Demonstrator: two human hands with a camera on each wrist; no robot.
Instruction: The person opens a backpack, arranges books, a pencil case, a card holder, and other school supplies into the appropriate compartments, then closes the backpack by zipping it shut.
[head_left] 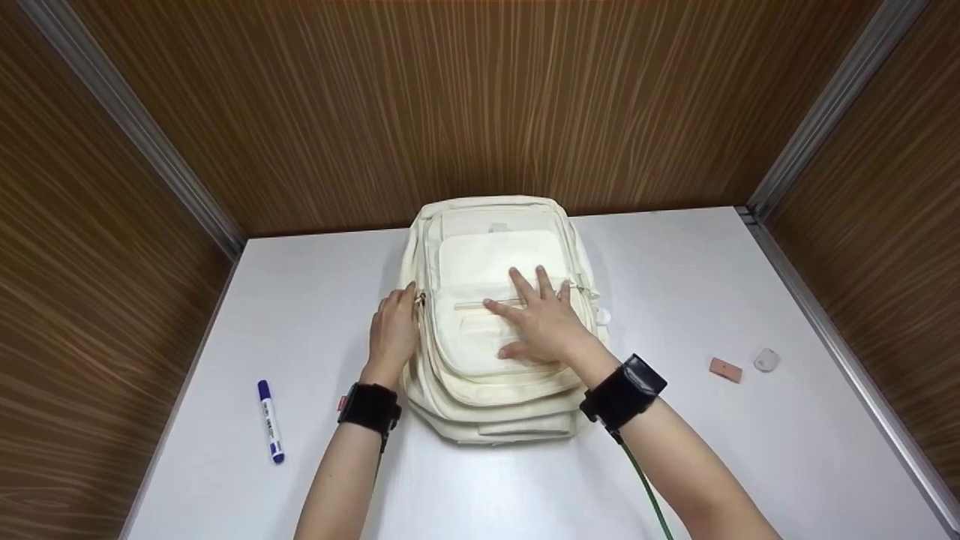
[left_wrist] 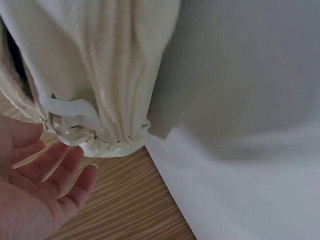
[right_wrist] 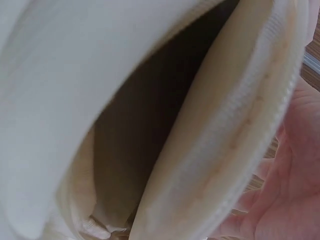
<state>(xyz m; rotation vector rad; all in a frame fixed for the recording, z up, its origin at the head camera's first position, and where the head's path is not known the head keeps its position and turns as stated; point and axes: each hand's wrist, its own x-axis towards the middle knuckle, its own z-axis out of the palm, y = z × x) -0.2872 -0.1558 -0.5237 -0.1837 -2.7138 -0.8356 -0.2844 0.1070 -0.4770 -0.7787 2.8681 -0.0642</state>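
A cream backpack (head_left: 495, 259) lies on the table, its front facing up. My left hand (head_left: 393, 334) is at its left side, thumb and forefinger pinching a zipper pull (left_wrist: 44, 121) at the bag's edge; the other fingers are loosely bent. My right hand (head_left: 544, 322) rests with spread fingers on the front pocket, near a short horizontal zipper (head_left: 471, 305). In the right wrist view, a zippered compartment (right_wrist: 150, 110) gapes with a dark inside, and the right hand (right_wrist: 295, 170) shows beyond its edge.
A blue-capped marker (head_left: 271, 421) lies on the white table (head_left: 322, 300) at the left. On the right are a small pinkish block (head_left: 725, 370) and a small clear object (head_left: 766, 360). Wood-grain panels (head_left: 480, 97) enclose the back and sides. A green cable (head_left: 645, 484) trails from the right wristband.
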